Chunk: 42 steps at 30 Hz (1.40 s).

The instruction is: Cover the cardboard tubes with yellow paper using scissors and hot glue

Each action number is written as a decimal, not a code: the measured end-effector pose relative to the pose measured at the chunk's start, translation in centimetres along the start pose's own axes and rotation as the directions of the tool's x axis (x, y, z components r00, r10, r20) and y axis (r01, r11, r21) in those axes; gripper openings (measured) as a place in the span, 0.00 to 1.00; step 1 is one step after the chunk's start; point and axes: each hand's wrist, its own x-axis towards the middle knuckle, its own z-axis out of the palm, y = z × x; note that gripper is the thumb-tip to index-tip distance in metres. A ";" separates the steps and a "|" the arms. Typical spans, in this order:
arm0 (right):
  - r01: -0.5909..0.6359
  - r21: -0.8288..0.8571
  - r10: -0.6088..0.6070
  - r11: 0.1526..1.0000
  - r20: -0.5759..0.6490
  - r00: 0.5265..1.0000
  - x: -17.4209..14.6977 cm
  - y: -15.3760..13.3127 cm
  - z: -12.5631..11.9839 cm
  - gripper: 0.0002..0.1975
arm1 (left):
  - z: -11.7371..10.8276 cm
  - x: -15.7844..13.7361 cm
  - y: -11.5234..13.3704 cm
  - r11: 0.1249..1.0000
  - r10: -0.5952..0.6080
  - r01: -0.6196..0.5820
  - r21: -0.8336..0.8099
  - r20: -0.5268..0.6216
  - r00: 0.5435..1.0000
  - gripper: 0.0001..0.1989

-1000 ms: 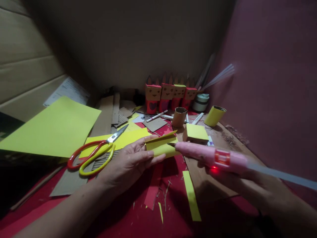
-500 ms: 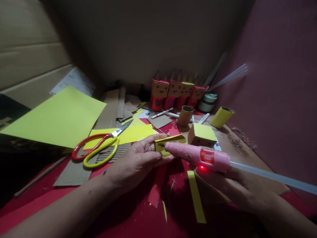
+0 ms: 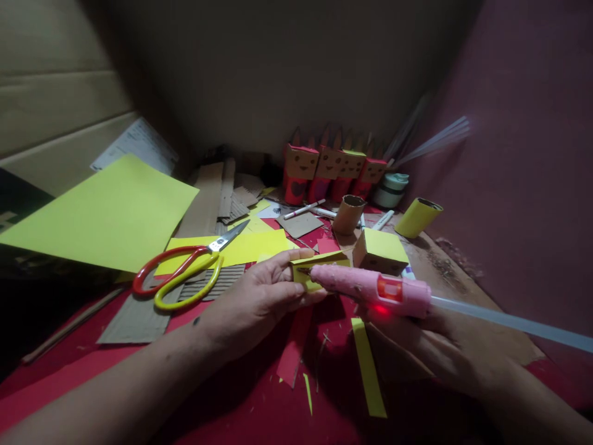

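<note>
Between the thumb and fingers of my left hand [image 3: 262, 296] is a small folded piece of yellow paper [image 3: 317, 264], its inner side facing me. My right hand [image 3: 417, 346] grips a pink hot glue gun [image 3: 365, 284] with a red light glowing on it. A long clear glue stick [image 3: 500, 318] sticks out of its back end. The gun's nozzle points left and is at the inside of the folded yellow piece; I cannot make out fresh glue. Just behind the gun sits a small cardboard box with a yellow top [image 3: 382, 247].
Scissors [image 3: 185, 272] with red and yellow handles lie open at left, near a large yellow sheet [image 3: 111, 216]. A brown tube [image 3: 349, 215] and a yellow tube [image 3: 418, 217] stand behind. Several red figures [image 3: 299, 176] line the back. A yellow strip [image 3: 369, 371] lies in front.
Hands, folded yellow piece and glue gun keep nearly the same places. The view has shifted slightly, and the gun's nozzle stays at the folded piece.
</note>
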 end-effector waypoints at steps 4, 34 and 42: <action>-0.003 -0.025 0.003 1.000 -0.004 1.000 0.1 -0.1 0.1 0.24 | 0.3 0.0 0.1 1.000 -0.003 0.003 0.021 0.003 1.000 0.22; -0.014 -0.009 0.014 1.000 -0.036 0.999 -0.1 0.1 0.2 0.24 | -0.2 0.2 -0.1 1.000 -0.017 0.016 0.011 0.034 0.999 0.25; -0.044 0.063 0.048 0.997 -0.069 0.996 -0.3 -0.3 -0.4 0.20 | 0.0 0.2 -0.1 0.997 -0.006 0.002 0.074 0.057 0.998 0.21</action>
